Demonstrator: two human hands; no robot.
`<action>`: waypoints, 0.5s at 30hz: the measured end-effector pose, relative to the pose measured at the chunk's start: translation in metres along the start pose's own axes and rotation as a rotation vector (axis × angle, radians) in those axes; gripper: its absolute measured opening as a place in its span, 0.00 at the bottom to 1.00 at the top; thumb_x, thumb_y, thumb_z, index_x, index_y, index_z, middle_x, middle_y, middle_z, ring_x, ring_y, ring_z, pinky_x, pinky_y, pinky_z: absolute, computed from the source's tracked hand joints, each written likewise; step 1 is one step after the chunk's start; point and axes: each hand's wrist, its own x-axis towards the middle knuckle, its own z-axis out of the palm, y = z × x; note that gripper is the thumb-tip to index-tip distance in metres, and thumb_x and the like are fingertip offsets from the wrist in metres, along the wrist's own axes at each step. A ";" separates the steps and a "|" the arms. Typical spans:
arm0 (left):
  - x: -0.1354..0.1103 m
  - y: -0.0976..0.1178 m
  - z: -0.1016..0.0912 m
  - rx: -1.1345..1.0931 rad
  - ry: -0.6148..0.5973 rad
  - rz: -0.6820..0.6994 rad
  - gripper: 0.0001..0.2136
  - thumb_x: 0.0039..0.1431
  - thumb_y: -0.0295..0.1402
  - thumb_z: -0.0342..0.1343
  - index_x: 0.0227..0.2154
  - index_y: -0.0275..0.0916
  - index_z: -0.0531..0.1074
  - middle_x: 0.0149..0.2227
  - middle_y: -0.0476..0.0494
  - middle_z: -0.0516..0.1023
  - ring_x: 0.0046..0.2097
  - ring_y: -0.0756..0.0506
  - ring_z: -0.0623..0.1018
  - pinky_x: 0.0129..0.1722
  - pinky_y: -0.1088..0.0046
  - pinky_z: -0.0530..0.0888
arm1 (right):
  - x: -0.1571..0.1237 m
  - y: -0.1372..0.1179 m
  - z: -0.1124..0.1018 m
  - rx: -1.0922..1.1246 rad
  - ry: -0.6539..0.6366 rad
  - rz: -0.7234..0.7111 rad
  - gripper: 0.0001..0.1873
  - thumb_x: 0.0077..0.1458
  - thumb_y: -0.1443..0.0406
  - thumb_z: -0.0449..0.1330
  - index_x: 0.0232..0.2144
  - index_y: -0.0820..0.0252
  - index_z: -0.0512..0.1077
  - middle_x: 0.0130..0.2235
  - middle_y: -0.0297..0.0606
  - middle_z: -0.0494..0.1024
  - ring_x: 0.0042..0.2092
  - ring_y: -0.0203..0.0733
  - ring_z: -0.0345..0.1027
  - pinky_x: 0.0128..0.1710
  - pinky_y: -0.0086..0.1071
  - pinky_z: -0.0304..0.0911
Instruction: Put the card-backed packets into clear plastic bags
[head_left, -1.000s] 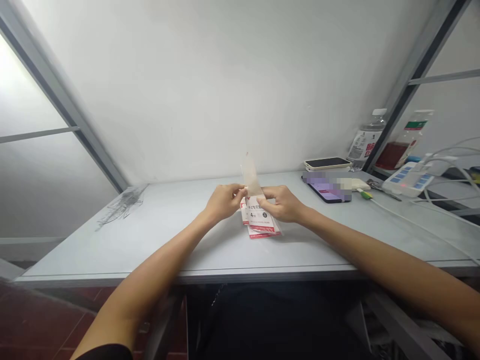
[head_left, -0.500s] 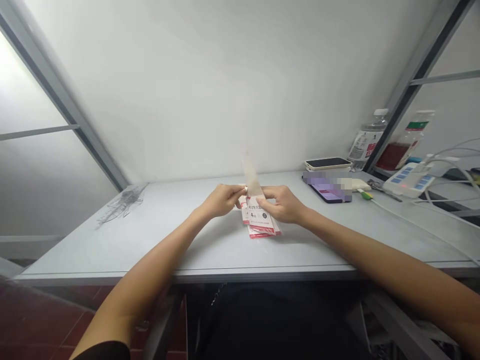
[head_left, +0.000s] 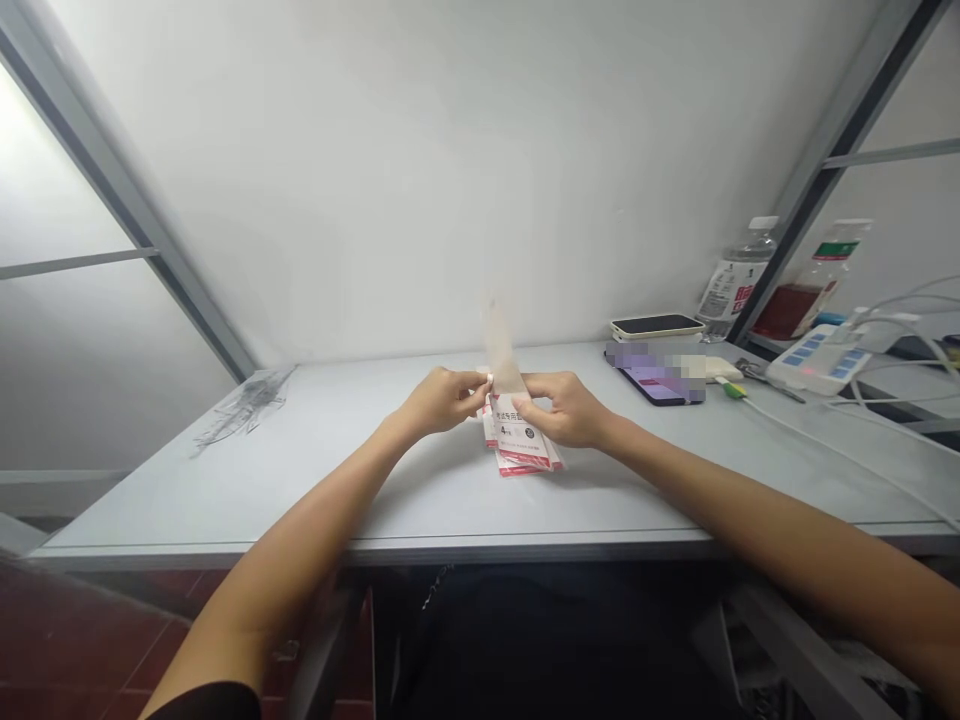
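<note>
My right hand (head_left: pixel 566 408) is closed on a clear plastic packet (head_left: pixel 523 432) with a white and red printed label, thumb in front and fingers behind. The packet's see-through upper part (head_left: pixel 501 345) stands up above the thumb, tilted slightly left. My left hand (head_left: pixel 450 400) is pinched together at the packet's left edge. A small whitish bit shows at its fingertips, too small to name. Under and behind the held packet lie more red-and-white packets (head_left: pixel 517 469) on the table, partly covered by it.
Right of my hands a phone with a lit screen (head_left: pixel 660 385) lies on the white table (head_left: pixel 300 480). Behind it are a dark-screened phone (head_left: pixel 657 327) and a clear bottle (head_left: pixel 739 280). A power strip (head_left: pixel 817 360) with white cables is at the far right, and a dark scribble-like mark (head_left: pixel 247 405) at left.
My left hand's fingers have shifted slightly at the packet's edge, and the clear upper part leans a little more left. My right hand keeps its hold.
</note>
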 end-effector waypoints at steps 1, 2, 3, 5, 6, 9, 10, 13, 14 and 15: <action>0.000 -0.001 0.000 0.005 0.007 0.012 0.14 0.58 0.38 0.45 0.28 0.38 0.74 0.21 0.50 0.74 0.25 0.52 0.74 0.26 0.79 0.66 | 0.000 0.000 0.000 0.000 0.005 -0.015 0.14 0.54 0.67 0.49 0.34 0.60 0.74 0.32 0.36 0.77 0.31 0.37 0.68 0.32 0.29 0.62; 0.000 -0.001 -0.001 0.007 0.011 0.021 0.14 0.58 0.38 0.45 0.27 0.38 0.74 0.21 0.51 0.74 0.24 0.52 0.74 0.26 0.80 0.66 | 0.000 0.001 0.000 0.000 0.011 -0.029 0.13 0.54 0.67 0.50 0.34 0.60 0.75 0.32 0.36 0.77 0.30 0.37 0.68 0.32 0.29 0.62; 0.000 -0.001 -0.001 0.005 0.012 0.027 0.14 0.58 0.38 0.45 0.26 0.38 0.73 0.20 0.51 0.73 0.24 0.52 0.74 0.26 0.80 0.66 | 0.000 0.002 0.000 -0.001 0.016 -0.041 0.13 0.53 0.67 0.50 0.34 0.60 0.75 0.32 0.36 0.77 0.30 0.37 0.68 0.31 0.29 0.62; 0.000 0.000 -0.002 -0.008 0.009 0.026 0.14 0.58 0.37 0.45 0.25 0.37 0.73 0.19 0.51 0.73 0.23 0.53 0.74 0.25 0.80 0.66 | 0.000 0.003 0.001 -0.003 0.024 -0.057 0.13 0.53 0.68 0.50 0.34 0.61 0.74 0.31 0.36 0.77 0.30 0.37 0.68 0.31 0.28 0.62; 0.000 0.000 -0.002 -0.016 0.006 0.022 0.15 0.58 0.37 0.45 0.24 0.37 0.72 0.19 0.51 0.73 0.22 0.53 0.73 0.24 0.80 0.66 | 0.000 0.004 0.001 -0.005 0.026 -0.062 0.13 0.53 0.68 0.50 0.34 0.61 0.74 0.30 0.36 0.77 0.29 0.37 0.68 0.30 0.28 0.62; -0.001 0.003 -0.003 -0.024 0.002 0.010 0.15 0.58 0.37 0.45 0.24 0.37 0.72 0.17 0.51 0.72 0.20 0.54 0.72 0.22 0.81 0.65 | -0.001 0.005 0.002 -0.013 0.041 -0.083 0.12 0.53 0.68 0.50 0.32 0.61 0.74 0.28 0.35 0.76 0.28 0.35 0.66 0.29 0.28 0.61; -0.001 0.003 -0.003 -0.023 0.006 0.008 0.15 0.58 0.37 0.45 0.24 0.37 0.72 0.17 0.51 0.72 0.20 0.54 0.71 0.22 0.81 0.65 | -0.001 0.005 0.002 -0.018 0.045 -0.091 0.12 0.53 0.68 0.50 0.32 0.61 0.74 0.27 0.34 0.75 0.27 0.35 0.65 0.29 0.27 0.60; -0.002 0.004 -0.002 -0.024 0.016 0.000 0.15 0.57 0.37 0.45 0.22 0.36 0.72 0.16 0.51 0.72 0.19 0.54 0.71 0.21 0.81 0.64 | -0.002 0.005 0.003 -0.031 0.050 -0.108 0.11 0.53 0.68 0.50 0.30 0.62 0.73 0.25 0.34 0.73 0.26 0.34 0.63 0.27 0.27 0.59; -0.001 0.005 -0.002 -0.032 0.020 -0.006 0.15 0.57 0.37 0.45 0.22 0.36 0.72 0.16 0.51 0.71 0.19 0.54 0.72 0.21 0.81 0.64 | -0.002 0.006 0.003 -0.032 0.050 -0.110 0.11 0.53 0.68 0.50 0.30 0.62 0.73 0.25 0.34 0.73 0.25 0.34 0.62 0.27 0.27 0.59; -0.001 0.005 -0.001 -0.047 0.026 -0.017 0.15 0.57 0.37 0.45 0.22 0.36 0.72 0.16 0.51 0.71 0.20 0.53 0.72 0.21 0.81 0.65 | -0.002 0.006 0.003 -0.031 0.050 -0.112 0.11 0.53 0.68 0.50 0.30 0.62 0.73 0.25 0.34 0.73 0.26 0.34 0.62 0.27 0.27 0.58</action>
